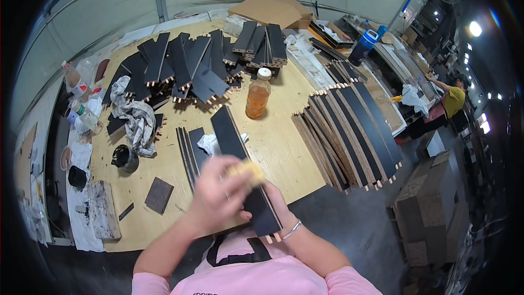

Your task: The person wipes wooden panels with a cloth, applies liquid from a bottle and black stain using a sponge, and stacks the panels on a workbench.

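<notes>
Held at a slant in front of me is a long black board point(232, 135) with copper-coloured dowel pegs at its near end. My right hand point(277, 203) grips the board's right edge near that end, some fingers hidden beneath it. My left hand point(217, 188), smeared by motion, is closed on a yellow sponge-like pad point(248, 172) over the board's face. Behind the board lies a crumpled white cloth point(208, 143). Thin dark strips point(185, 155) lie just left of it.
Black boards with pegs are heaped at the back point(188, 63); more stand in a row point(355, 131) at right. A bottle of amber liquid point(258, 98), a stained rag point(136, 120) and a black pot point(125, 158) stand or lie on the table point(295, 158). Another person point(452, 104) works far right.
</notes>
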A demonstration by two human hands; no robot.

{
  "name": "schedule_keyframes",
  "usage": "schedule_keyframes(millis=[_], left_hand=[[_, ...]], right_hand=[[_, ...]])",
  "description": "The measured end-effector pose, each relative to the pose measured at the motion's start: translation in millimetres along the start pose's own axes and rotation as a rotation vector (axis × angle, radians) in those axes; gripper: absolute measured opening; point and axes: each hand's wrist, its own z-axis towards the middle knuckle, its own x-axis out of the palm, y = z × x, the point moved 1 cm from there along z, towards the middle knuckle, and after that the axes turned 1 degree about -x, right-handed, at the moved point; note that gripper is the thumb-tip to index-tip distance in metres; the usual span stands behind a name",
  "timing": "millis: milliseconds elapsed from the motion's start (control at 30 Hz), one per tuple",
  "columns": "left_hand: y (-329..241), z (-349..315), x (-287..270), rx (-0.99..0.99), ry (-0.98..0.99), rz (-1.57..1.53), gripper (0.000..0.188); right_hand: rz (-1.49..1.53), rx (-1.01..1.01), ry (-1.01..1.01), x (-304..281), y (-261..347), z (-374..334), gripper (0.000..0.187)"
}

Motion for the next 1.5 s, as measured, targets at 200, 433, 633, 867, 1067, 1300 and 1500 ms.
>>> schedule_keyframes(millis=[200,433,633,867,1067,1300,1500], left_hand=[[32.0,10.7,-13.2,-0.142,-0.136,0.046,0.034],[62.3,25.1,-29.6,-0.130,-0.148,0.103,0.032],[174.8,24.5,-78.7,-0.419,-0.342,0.137,0.034],[136.2,-13.2,-69.0,-0.744,-0.476,-0.524,0.036],[50.5,-44.5,-49.1,-0.456,-0.289,-0.271,0.042],[-39.7,-58.6,-11.3,0.046,0.122,-0.281,0.041],[29.1,-22.1,-26.5,-0.223,-0.205,-0.049,0.041]], right_hand=[[0.048,0.098,-0.011,7.7,-9.5,-6.4,0.056],[-0.053,0.221,0.009,7.2,-9.9,-26.2,0.060],[0.052,0.112,0.137,6.5,-22.8,-36.9,0.058],[-0.103,-0.029,0.042,-8.3,0.6,-33.9,0.063],[-0.502,-0.184,-0.018,17.6,33.7,-18.8,0.053],[-0.543,-0.223,-0.174,12.8,37.2,-7.2,0.054],[-0.551,-0.186,-0.062,22.7,22.0,-15.6,0.055]])
